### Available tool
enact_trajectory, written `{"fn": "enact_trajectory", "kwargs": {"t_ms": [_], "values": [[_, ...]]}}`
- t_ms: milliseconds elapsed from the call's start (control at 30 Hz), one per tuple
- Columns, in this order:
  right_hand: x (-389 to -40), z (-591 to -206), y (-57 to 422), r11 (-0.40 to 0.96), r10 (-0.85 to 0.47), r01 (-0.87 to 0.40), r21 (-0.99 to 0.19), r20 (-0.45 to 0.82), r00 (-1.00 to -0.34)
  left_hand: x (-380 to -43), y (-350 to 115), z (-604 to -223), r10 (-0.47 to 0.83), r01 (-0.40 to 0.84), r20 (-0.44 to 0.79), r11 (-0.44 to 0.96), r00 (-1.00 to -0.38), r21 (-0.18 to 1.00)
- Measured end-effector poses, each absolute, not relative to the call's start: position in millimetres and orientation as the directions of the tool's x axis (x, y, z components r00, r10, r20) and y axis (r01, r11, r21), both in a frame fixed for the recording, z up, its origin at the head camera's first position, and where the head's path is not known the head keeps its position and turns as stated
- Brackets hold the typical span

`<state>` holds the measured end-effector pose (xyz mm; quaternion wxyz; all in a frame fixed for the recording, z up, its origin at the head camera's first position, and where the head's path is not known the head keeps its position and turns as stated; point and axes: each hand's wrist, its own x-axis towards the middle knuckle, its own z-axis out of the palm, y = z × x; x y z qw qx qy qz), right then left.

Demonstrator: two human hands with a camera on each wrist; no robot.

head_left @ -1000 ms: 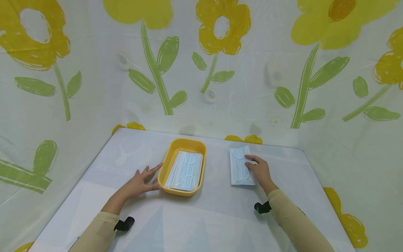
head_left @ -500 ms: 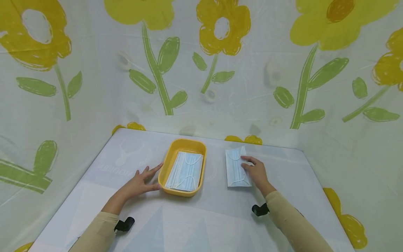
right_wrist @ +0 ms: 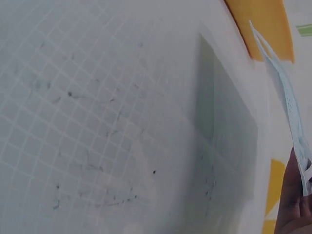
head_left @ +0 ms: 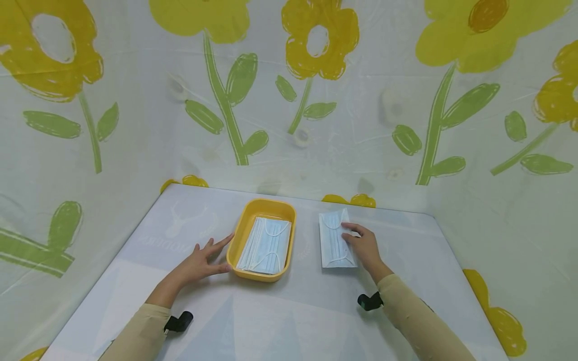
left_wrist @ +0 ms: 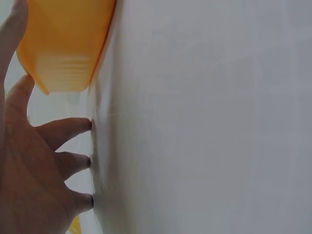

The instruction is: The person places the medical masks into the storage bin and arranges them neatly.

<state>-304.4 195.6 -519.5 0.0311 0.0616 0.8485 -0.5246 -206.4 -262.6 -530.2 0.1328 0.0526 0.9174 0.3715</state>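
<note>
My right hand (head_left: 366, 245) pinches the right edge of a light-blue disposable face mask (head_left: 333, 240) between thumb and fingers. Seen edge-on in the right wrist view, that face mask (right_wrist: 288, 97) hangs above the table, with a shadow below. A yellow plastic tray (head_left: 239, 225) to its left bears a fanned stack of similar face masks (head_left: 266, 245), ear loops showing on the top one. My left hand (head_left: 200, 263) spreads its fingers at the tray's left side, thumb and index finger at the wall. In the left wrist view, the other fingertips (left_wrist: 85, 163) rest on the table.
The pale printed table (head_left: 280, 321) meets a hanging cloth (head_left: 343, 150) with yellow flowers at the back and both sides. A black camera mount sits on each wrist, the left mount (head_left: 179, 322) and the right mount (head_left: 370, 302).
My right hand has carried the face mask a short way left, nearer the tray. The left hand and the tray have stayed where they were.
</note>
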Motion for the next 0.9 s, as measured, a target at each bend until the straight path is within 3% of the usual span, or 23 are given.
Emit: {"fn": "enact_trajectory", "kwargs": {"t_ms": [900], "values": [[-298, -512, 172, 0.391, 0.046, 0.107, -0.914, -0.097, -0.994, -206, -265, -534, 0.209, 0.024, -0.176, 0.708, -0.962, 0.706]]}}
